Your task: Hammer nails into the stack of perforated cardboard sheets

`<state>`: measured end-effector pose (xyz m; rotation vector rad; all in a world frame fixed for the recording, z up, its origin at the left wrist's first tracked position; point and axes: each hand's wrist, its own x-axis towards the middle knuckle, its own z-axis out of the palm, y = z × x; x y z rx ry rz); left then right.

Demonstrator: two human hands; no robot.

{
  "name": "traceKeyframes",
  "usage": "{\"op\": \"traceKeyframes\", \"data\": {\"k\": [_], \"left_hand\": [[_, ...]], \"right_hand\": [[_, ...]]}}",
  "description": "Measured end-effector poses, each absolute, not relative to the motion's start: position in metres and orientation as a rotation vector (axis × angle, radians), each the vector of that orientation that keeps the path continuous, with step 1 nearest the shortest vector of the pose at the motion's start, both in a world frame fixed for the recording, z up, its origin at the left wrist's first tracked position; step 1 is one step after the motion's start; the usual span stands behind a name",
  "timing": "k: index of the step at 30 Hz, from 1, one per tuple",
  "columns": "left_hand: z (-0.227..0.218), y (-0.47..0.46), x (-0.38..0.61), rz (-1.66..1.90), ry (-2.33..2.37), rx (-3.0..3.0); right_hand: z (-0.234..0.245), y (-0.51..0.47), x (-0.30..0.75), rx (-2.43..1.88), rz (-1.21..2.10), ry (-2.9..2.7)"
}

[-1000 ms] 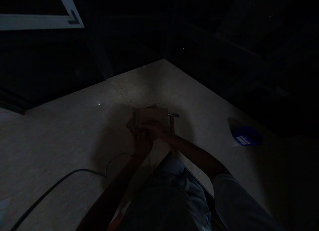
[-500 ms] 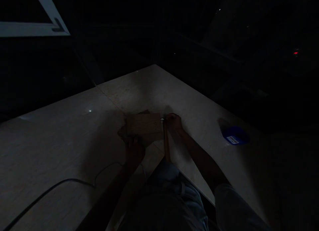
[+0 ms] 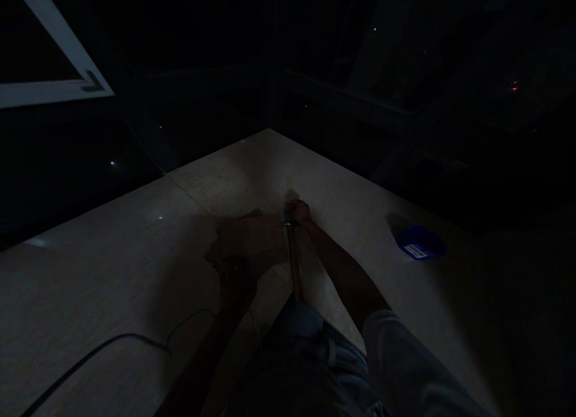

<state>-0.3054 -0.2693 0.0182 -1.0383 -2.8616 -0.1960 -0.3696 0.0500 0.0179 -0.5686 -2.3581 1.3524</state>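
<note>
The light is dim. A brown cardboard piece (image 3: 249,232) with rows of printed marks lies on the pale surface, over another torn-edged piece. My left hand (image 3: 236,279) rests at its near left edge, fingers curled over the cardboard. Just off the cardboard's right side lies a hammer (image 3: 294,258), its wooden handle pointing toward my body and its metal head at the far end. My right hand (image 3: 298,210) is closed beside and slightly beyond the hammer head. What its fingers hold, if anything, is too dark to make out.
A blue plastic container (image 3: 420,243) with a white label sits to the right. A dark cable (image 3: 128,336) curves across the surface at left. Dark panes border the surface's far corner, and a pale window frame (image 3: 58,93) is at upper left.
My right hand has shifted left and farther away, past the hammer head. My left hand stays on the cardboard. The whole view has shifted slightly.
</note>
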Motion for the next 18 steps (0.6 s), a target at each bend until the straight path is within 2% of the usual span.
{"op": "traceKeyframes", "data": {"k": [7, 11, 16, 18], "left_hand": [[0.020, -0.268, -0.301, -0.100, -2.844, -0.990], [0.014, -0.271, -0.300, -0.143, -2.844, -0.999], [0.010, -0.272, -0.297, -0.221, -2.876, -0.974], [0.010, -0.272, -0.296, -0.254, -2.885, -0.974]], "right_hand": [[0.027, 0.053, -0.372, -0.673, 1.295, -2.458], [0.039, 0.030, -0.353, -0.597, 1.234, -2.434], [0.048, -0.049, -0.327, -0.212, 1.243, -2.540], [0.046, -0.080, -0.322, 0.107, 1.069, -2.729]]}}
